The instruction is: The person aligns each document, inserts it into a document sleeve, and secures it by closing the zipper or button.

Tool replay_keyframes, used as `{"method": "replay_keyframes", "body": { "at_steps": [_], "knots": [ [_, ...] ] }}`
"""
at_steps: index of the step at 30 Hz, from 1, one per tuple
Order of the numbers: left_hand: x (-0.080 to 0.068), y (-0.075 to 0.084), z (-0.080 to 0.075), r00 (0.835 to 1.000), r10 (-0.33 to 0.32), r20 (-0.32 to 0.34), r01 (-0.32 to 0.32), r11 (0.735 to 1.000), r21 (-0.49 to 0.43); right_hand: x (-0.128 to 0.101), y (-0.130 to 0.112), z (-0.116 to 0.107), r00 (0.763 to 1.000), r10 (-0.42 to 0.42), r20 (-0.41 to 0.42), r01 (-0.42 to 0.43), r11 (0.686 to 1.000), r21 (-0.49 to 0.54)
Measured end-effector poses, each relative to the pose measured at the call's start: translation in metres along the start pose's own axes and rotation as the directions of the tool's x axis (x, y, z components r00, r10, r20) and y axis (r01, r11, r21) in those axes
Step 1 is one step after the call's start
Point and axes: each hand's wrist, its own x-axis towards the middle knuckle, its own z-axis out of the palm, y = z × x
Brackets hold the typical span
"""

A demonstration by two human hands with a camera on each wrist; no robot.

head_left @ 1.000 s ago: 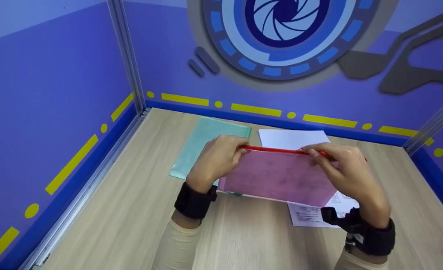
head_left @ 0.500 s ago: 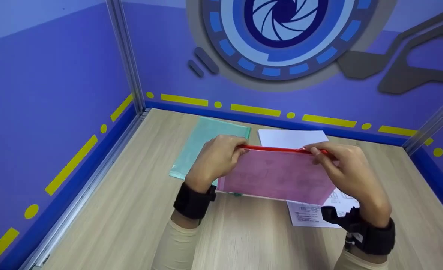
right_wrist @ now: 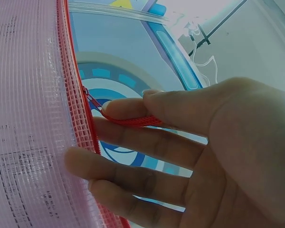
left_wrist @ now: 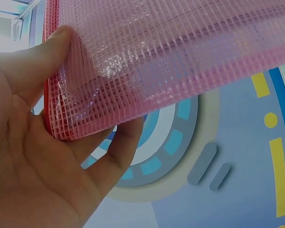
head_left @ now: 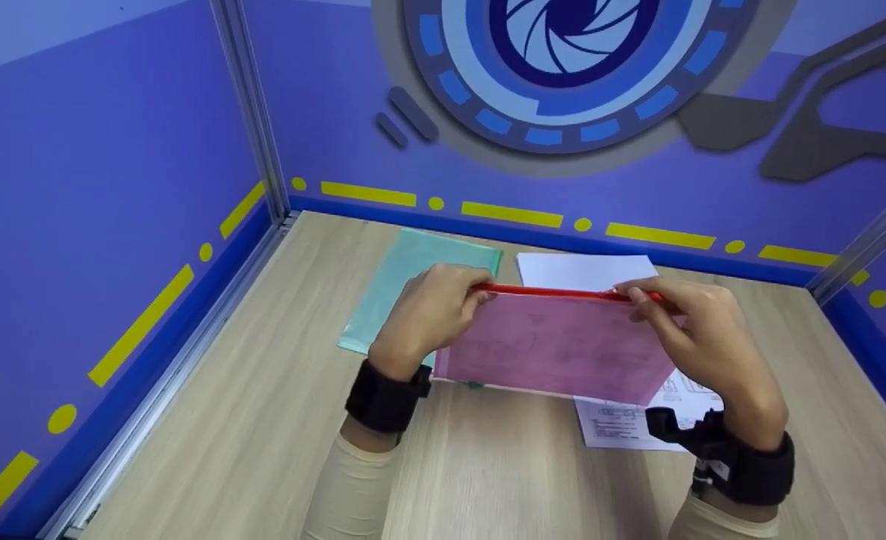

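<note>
A pink mesh zip pouch (head_left: 555,345) with a red zipper edge (head_left: 548,292) is held upright above the wooden table (head_left: 488,465); printed paper shows through it. My left hand (head_left: 431,315) pinches the pouch's top left corner (left_wrist: 61,114) between thumb and fingers. My right hand (head_left: 701,337) holds the top right end, thumb and forefinger pinching the red zipper pull tab (right_wrist: 133,120), the other fingers lying against the pouch (right_wrist: 33,142).
A teal pouch (head_left: 405,289) lies flat on the table behind my left hand. A white sheet (head_left: 585,271) lies behind the pink pouch, and printed paper (head_left: 623,427) lies under its right corner. Purple booth walls (head_left: 112,187) close off the left and back.
The pouch and both hands have risen slightly and shifted a little away from me. Both grips are unchanged.
</note>
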Motion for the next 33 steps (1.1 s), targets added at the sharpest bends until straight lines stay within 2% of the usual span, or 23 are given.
{"method": "replay_keyframes", "body": {
  "at_steps": [5, 12, 26, 33],
  "knots": [
    [-0.0003, 0.0001, -0.0015, 1.000, 0.006, -0.008, -0.006, 1.000, 0.006, 0.0001, 0.0003, 0.0014, 0.999, -0.021, -0.035, 0.021, 1.000, 0.013],
    [-0.0008, -0.0036, -0.0031, 0.998, -0.007, -0.056, 0.008, 1.000, 0.026, -0.0031, 0.0034, -0.0010, 0.998, 0.023, -0.065, -0.023, 1.000, 0.007],
    [-0.0021, -0.0057, -0.0042, 0.993, -0.024, -0.117, 0.032, 0.997, 0.066, -0.0018, 0.0054, -0.0009, 0.992, 0.039, -0.118, -0.039, 0.999, 0.001],
    [-0.0026, -0.0070, -0.0051, 0.981, -0.089, -0.170, 0.105, 0.991, 0.088, -0.0011, 0.0059, -0.0037, 0.990, 0.083, -0.118, -0.084, 0.996, -0.001]
  ]
}}
